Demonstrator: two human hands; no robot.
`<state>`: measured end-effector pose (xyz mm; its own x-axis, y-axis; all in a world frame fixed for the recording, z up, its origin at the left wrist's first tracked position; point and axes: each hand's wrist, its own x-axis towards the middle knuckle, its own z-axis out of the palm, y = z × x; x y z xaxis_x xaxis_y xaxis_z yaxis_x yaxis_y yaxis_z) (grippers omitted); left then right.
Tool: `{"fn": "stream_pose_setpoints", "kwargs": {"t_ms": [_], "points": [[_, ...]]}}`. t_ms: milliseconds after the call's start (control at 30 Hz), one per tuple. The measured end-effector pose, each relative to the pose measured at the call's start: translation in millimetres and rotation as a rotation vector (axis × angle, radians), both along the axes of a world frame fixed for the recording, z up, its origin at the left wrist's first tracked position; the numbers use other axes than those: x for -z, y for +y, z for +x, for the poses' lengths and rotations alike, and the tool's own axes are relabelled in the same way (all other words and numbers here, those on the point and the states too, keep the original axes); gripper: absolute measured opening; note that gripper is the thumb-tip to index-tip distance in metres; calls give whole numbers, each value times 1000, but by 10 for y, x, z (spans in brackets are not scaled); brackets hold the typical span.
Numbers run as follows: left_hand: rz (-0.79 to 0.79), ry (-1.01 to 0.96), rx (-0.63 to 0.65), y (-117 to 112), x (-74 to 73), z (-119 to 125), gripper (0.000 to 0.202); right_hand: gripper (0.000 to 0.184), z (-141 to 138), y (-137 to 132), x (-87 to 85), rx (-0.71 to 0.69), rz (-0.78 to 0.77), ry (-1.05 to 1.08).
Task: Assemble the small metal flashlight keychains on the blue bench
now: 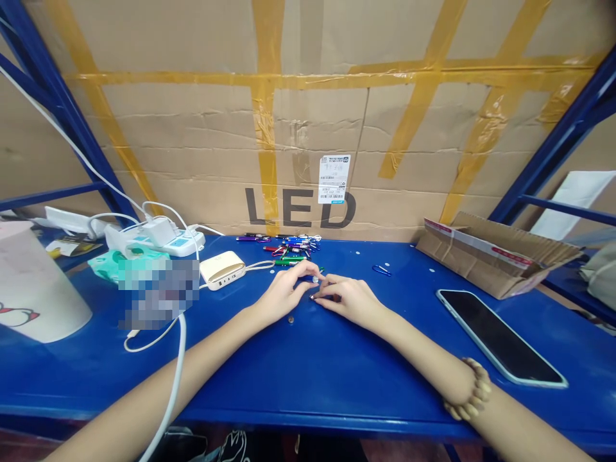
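and it's fingertips in close over the blue table point(298, 378)!
left hand point(282, 294) pinches a tiny pale piece point(315, 279), near the green tube point(290, 261); right hand point(355, 301) just beside, its grip i can't tell.

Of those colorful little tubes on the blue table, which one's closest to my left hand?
The green tube, lying just beyond your left hand; the others, like the red one, lie farther back.

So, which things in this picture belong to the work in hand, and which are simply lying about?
Probably belonging: tiny silvery piece at the left hand, small round metal piece near it, coloured pen-shaped items just beyond, loose blue clip.

Probably just lying about: phone, cream power bank, power strip, open cardboard box, white container.
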<state>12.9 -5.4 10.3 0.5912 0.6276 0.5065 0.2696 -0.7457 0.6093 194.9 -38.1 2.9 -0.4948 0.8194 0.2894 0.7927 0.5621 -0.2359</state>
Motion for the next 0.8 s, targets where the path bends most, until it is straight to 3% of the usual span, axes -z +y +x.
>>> {"fn": "stream_pose_setpoints", "kwargs": {"t_ms": [233,533,800], "points": [[51,-144,42,-127,27,29,9,22,-56,-20,6,-43,49,12],[179,-179,22,-164,85,45,22,25,-92,-8,50,-49,104,-65],[121,-123,55,-206,66,39,17,22,-99,-11,6,2,84,-118]]}}
